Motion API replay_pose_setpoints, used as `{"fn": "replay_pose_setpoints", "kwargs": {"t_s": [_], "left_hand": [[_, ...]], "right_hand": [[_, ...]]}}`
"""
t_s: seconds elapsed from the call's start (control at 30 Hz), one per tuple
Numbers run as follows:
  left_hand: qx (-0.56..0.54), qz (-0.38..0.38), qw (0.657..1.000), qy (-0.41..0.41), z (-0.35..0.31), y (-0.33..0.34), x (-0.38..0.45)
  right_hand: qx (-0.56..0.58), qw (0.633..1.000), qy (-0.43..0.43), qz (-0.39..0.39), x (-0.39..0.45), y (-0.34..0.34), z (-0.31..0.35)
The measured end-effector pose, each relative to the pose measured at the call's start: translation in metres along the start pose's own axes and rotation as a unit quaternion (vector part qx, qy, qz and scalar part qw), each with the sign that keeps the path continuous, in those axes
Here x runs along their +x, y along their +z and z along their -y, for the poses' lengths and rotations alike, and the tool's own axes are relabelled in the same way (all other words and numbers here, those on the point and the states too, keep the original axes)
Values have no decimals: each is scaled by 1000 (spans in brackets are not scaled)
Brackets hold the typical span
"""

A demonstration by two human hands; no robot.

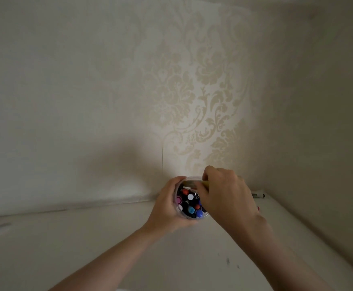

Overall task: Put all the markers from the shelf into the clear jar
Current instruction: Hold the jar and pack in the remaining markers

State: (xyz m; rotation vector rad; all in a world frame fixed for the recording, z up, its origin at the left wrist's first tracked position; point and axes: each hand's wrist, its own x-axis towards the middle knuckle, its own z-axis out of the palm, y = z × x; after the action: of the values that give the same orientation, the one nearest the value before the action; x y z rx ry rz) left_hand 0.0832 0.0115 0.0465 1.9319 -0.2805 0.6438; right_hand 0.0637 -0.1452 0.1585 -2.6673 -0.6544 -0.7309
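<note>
Fingers of the left hand point(167, 206) wrap round the clear jar point(189, 215), which is held above the white shelf point(87, 238). Fingers of the right hand point(224, 194) pinch a yellowish marker point(194, 182) over the jar's mouth, hiding part of the markers inside point(190, 203). One dark marker point(259, 195) lies by the wall point(192, 91), half hidden behind the right hand.

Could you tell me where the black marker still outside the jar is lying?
In the head view, the black marker lies on the shelf against the wall, right of the right hand.
</note>
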Motion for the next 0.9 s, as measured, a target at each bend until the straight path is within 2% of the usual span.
{"fn": "replay_pose_setpoints", "kwargs": {"t_s": [0.33,0.4,0.57,0.77,0.9], "left_hand": [[12,13,1000,6,-7,1,-1],[17,8,1000,6,-12,1,-1],[-4,1,1000,-24,-7,0,3],[-5,11,999,-36,-2,-8,2],[-9,15,999,-33,-3,-7,2]], "right_hand": [[-6,1000,11,13,10,19,-11],[-6,1000,-3,-7,11,31,-14],[111,990,-77,-40,-5,57,-5],[215,967,-33,-134,-22,53,-26],[215,966,-54,-132,-18,58,-23]]}}
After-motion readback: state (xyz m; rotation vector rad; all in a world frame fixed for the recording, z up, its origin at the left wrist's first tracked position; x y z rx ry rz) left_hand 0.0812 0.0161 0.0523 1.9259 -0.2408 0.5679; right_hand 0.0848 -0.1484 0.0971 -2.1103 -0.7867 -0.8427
